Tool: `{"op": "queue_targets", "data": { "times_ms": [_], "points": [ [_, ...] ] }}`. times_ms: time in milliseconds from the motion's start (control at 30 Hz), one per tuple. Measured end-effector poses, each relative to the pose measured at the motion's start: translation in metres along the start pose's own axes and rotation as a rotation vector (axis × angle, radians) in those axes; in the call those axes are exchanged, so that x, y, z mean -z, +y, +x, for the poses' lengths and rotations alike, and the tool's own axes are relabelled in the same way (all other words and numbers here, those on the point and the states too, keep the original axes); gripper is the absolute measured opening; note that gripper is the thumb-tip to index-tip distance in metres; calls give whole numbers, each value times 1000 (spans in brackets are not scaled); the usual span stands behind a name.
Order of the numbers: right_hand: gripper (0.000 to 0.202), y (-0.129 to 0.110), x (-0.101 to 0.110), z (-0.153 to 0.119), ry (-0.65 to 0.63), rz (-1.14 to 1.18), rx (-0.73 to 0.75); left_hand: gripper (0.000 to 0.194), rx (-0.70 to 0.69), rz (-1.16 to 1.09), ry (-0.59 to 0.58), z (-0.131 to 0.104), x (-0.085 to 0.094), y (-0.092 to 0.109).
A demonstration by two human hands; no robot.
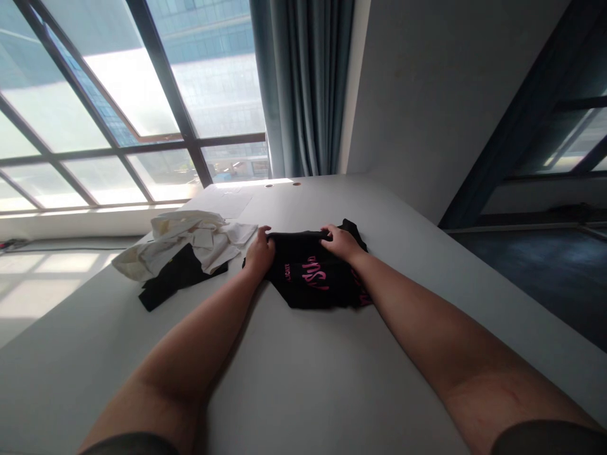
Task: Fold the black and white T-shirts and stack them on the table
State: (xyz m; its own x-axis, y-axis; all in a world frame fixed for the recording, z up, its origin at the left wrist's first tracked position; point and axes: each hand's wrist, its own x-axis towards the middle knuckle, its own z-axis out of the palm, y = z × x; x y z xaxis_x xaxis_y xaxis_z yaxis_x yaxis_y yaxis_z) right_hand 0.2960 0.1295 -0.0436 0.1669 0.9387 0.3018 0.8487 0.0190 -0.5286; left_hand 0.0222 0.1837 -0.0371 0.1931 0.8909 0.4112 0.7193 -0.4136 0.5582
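A black T-shirt-like garment point(303, 287) with pink lettering lies partly folded on the white table point(332, 379). My left hand point(260, 256) grips its far left corner, fingers curled over the folded edge. At the far right part of that same edge, my right hand point(342, 244) pinches the cloth between thumb and fingers. Between both hands the edge runs nearly straight and looks slightly raised. A bit of black fabric sticks out beyond my right hand. The underside of the garment is hidden.
Left of the garment, a crumpled white cloth point(190, 237) lies over a black cloth point(177, 278) near the table's left edge. Past the table's far end hangs a grey-blue curtain point(303, 88), beside large windows point(133, 76) and a grey wall point(436, 95).
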Motion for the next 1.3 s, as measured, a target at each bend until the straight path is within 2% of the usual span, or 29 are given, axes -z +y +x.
{"op": "queue_targets", "data": {
  "times_ms": [67,200,333,467,567,633,767,867,1000,1067,1167,1300],
  "points": [
    [22,2,2,1,31,-22,-15,36,35,-68,51,3,-1,-3],
    [20,8,5,4,189,19,-27,35,-84,-120,72,4,-5,-7],
    [22,15,9,7,329,55,-68,33,-145,56,-131,-1,-6,-3],
    [24,18,11,8,347,59,-99,41,-274,142,-297,-6,-1,2],
    [28,20,14,6,285,56,-103,53,-340,160,-340,-7,1,3],
    [29,26,18,5,149,73,-69,54,-311,175,-329,-6,1,2],
    [37,47,31,5,-196,208,18,39,-250,233,-270,-3,-3,-2],
    [35,60,42,7,-306,320,-23,31,-257,302,-199,-2,-3,-5],
    [29,64,49,4,-478,482,-89,24,-256,370,-72,2,3,-9],
    [29,63,48,0,-486,662,-132,19,-252,395,-9,4,7,-11],
    [26,63,44,-5,-389,927,-189,21,-299,392,70,8,14,-13],
    [28,62,47,-8,-323,1073,-184,27,-394,395,124,10,19,-16]
  ]
}}
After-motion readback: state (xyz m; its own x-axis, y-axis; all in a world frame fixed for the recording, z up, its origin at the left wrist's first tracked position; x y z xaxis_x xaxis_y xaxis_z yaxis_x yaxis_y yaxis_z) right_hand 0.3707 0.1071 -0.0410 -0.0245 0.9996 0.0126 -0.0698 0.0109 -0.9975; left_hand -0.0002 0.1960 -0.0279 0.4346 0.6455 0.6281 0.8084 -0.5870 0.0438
